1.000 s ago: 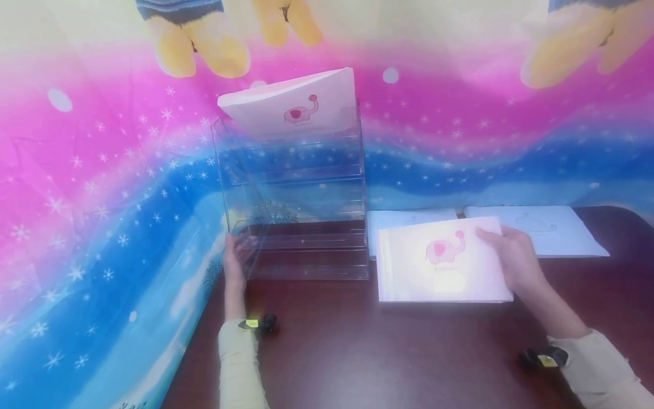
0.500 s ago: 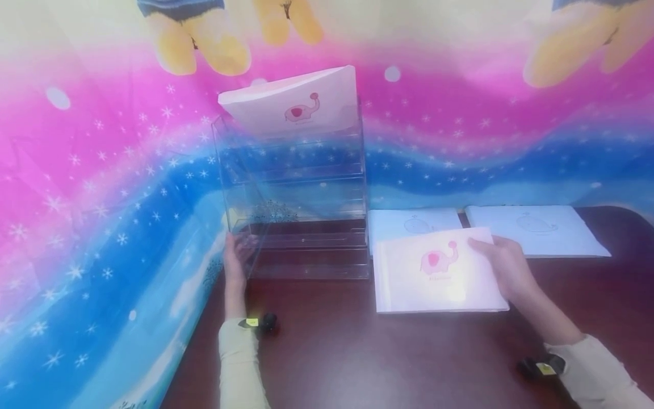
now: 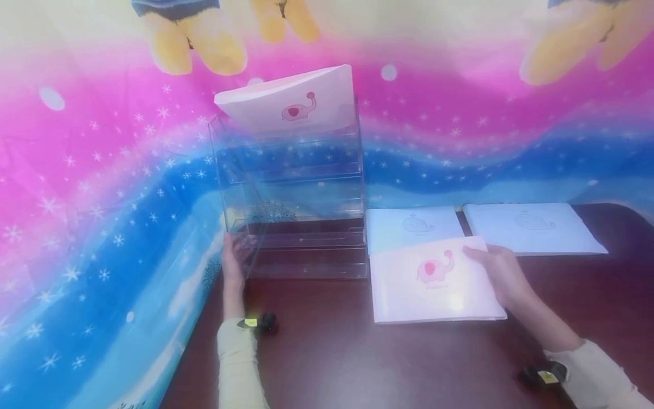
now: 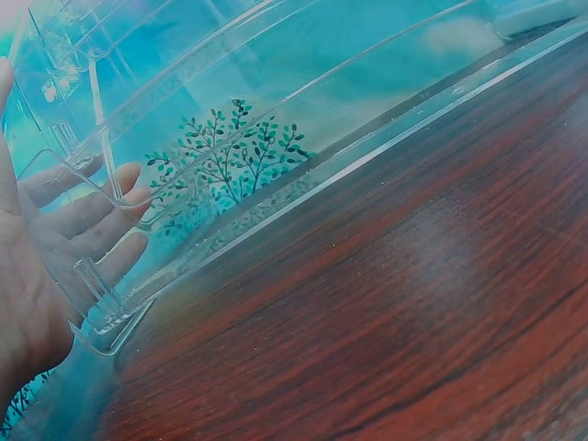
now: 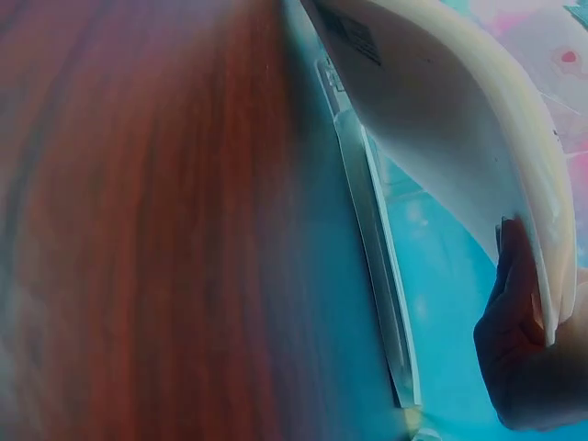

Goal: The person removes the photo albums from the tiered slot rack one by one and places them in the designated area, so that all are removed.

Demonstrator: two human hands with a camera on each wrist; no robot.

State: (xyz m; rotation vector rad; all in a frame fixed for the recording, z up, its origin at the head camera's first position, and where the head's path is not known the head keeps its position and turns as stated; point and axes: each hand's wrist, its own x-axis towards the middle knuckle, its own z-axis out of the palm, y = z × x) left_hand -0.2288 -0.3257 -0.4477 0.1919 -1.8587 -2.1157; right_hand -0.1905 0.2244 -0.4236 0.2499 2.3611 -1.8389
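Observation:
My right hand (image 3: 503,275) pinches a white booklet (image 3: 434,298) with a pink elephant on its cover, thumb in front at its right edge. In the right wrist view the held booklet (image 5: 441,119) curves, and my fingers (image 5: 514,303) lie behind it. A clear tiered rack (image 3: 301,241) stands on the table to the left. My left hand (image 3: 234,261) rests against its left side near the bottom; through the plastic in the left wrist view, the fingers (image 4: 92,216) look extended and relaxed. Another elephant booklet (image 3: 286,111) leans in the rack's top tier.
Two white booklets with whale drawings lie at the back right: the nearer-left one (image 3: 414,224), partly covered by the held booklet, and the right one (image 3: 541,227). Dark wood table (image 3: 327,352) spreads in front. A patterned cloth (image 3: 128,227) hangs behind and at left.
My right hand has lowered the elephant booklet toward me and slightly left, uncovering more of the whale booklet behind it. My left hand stays on the rack.

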